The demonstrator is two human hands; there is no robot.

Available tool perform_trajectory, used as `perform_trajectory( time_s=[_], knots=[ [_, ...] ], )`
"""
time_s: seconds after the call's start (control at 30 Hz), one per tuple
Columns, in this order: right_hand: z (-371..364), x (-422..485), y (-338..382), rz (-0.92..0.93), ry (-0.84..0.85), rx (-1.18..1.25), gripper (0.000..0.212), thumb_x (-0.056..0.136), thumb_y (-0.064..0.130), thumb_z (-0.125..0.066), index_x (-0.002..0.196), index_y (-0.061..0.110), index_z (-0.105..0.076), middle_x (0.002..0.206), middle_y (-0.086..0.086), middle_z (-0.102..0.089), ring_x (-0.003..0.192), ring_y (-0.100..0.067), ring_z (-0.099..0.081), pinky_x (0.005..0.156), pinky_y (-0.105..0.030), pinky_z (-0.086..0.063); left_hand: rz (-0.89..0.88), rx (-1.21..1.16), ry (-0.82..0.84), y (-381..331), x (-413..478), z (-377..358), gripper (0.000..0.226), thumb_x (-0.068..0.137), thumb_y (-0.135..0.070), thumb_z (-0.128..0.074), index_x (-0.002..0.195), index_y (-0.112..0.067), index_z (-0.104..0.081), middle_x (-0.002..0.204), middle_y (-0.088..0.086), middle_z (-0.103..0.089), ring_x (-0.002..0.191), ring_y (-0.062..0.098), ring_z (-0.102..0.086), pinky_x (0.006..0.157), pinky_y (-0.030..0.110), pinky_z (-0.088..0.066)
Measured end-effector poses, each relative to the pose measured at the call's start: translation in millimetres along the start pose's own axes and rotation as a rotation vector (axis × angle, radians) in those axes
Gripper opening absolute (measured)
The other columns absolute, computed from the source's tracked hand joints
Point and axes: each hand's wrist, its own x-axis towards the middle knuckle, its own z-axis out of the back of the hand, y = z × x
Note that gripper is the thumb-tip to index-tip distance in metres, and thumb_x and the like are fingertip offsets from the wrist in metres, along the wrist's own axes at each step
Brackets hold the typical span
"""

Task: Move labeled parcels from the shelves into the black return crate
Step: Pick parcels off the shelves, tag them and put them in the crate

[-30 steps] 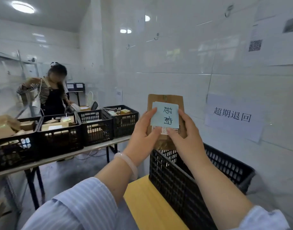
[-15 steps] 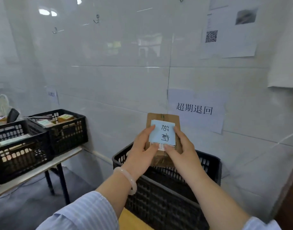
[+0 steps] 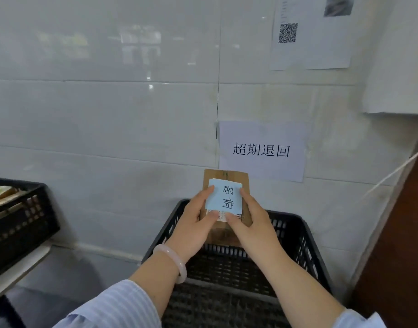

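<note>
A brown cardboard parcel [image 3: 227, 177] with a blue handwritten note [image 3: 224, 197] stuck on its face is held upright over the black return crate [image 3: 298, 235]. My left hand [image 3: 193, 223] grips its left edge and my right hand [image 3: 253, 221] grips its right edge, thumbs pressed on the front. The parcel's lower part is hidden behind my hands. The crate's mesh floor shows below my forearms.
A white paper sign [image 3: 261, 150] with printed characters hangs on the tiled wall just behind the crate. Another black crate [image 3: 21, 216] with parcels stands on a table at the left. A brown panel [image 3: 397, 245] borders the right side.
The view has swung right and down, centring on the return crate. Both hands have carried the parcel lower, to just above the crate's far side.
</note>
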Motion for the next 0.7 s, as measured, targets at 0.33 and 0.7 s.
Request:
perform_trajectory(
  time_s=[0.33, 0.7],
  knots=[
    [-29.4, 71.8, -65.6, -0.162, 0.107, -0.09, 0.068, 0.092, 0.035, -0.063, 0.15, 0.036, -0.027, 0.146, 0.009, -0.036, 0.116, 0.002, -0.03, 0.092, -0.016, -0.031, 0.187, 0.003, 0.119, 85.2, 74.5, 1.0, 0.046, 0.099, -0.018, -0.055, 0.126, -0.053, -0.042, 0.138, -0.011, -0.046, 0.121, 0.003, -0.05, 0.082, 0.009, -0.048],
    [-102.6, 127.2, -169.3, -0.517, 0.47, -0.212, 0.079, 0.091, 0.039, -0.061, 0.153, 0.04, -0.012, 0.142, 0.004, -0.043, 0.106, -0.012, -0.051, 0.079, -0.028, -0.055, 0.578, 0.392, 0.334, 204.8, 127.9, 28.0, 0.064, 0.093, -0.025, -0.064, 0.146, -0.042, -0.032, 0.131, -0.003, -0.052, 0.096, 0.008, -0.062, 0.076, 0.018, -0.055]
  ],
)
